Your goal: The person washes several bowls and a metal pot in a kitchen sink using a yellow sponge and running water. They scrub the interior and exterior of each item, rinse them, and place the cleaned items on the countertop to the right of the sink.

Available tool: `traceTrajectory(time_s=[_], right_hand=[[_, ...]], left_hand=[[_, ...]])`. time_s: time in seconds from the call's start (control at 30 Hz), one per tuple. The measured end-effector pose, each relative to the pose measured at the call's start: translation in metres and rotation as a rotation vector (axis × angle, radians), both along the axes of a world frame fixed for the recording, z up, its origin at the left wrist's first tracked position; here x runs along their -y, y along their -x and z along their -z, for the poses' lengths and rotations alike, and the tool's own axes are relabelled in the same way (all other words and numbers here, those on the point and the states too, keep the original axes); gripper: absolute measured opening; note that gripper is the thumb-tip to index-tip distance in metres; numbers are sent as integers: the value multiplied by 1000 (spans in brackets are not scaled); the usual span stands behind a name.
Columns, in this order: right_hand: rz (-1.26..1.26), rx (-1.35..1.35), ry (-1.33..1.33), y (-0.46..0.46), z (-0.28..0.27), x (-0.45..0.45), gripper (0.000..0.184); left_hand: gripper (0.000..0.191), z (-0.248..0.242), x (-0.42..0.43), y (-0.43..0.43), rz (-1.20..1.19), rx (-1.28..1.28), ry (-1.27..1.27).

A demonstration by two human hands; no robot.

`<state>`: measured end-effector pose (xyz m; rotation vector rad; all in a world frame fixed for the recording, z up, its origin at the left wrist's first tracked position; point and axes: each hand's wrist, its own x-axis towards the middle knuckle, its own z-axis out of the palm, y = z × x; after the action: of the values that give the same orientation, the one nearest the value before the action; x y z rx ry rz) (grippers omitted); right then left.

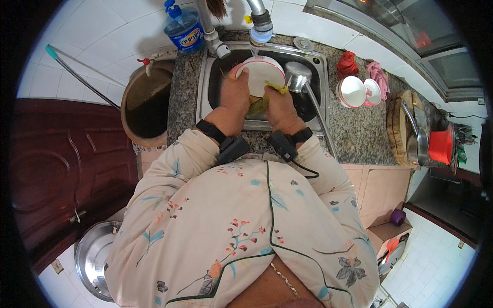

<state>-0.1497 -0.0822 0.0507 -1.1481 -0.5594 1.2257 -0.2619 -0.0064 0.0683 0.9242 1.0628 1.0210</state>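
Note:
Above the stainless steel sink (322, 111), my left hand (235, 92) grips the left side of a white bowl (265, 77) with a red rim line, its thumb on the bowl. My right hand (280, 104) holds a yellow-green cloth (278, 87) at the bowl's lower right edge. More yellowish-green material lies under the bowl between the hands. A faucet (261, 32) stands over the bowl's far edge, with water apparently coming from it. To the right in the sink sits a metal ladle (298, 75), its long handle reaching over the front edge.
Two white bowls (351, 91), a red cloth (347, 64) and a pink cloth (377, 75) lie on the granite counter at right. Beyond them are wooden boards (398, 127) and a metal pan (422, 146). A brown vat (148, 104) and a blue bottle (185, 32) stand left of the sink.

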Motion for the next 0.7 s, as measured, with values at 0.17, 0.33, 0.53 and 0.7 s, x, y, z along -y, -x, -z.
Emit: traceTrajectory(time_s=[0.17,0.33,0.53,0.7], right_hand=[[111,1036,-202,-27,-5,-9,22],[76,1447,-235,-38,-24,-16,26],[22,1398,-276,-43,-22,-16,21],[8,940,-140,-41,0,-12,18]], left_hand=[[34,4,-15,11,163,-589,-816],[42,-12,-18,0,278,-905,-1149],[39,-15,-15,-6,282,-870,-1242],[27,-13,-17,0,161,-654,-989]])
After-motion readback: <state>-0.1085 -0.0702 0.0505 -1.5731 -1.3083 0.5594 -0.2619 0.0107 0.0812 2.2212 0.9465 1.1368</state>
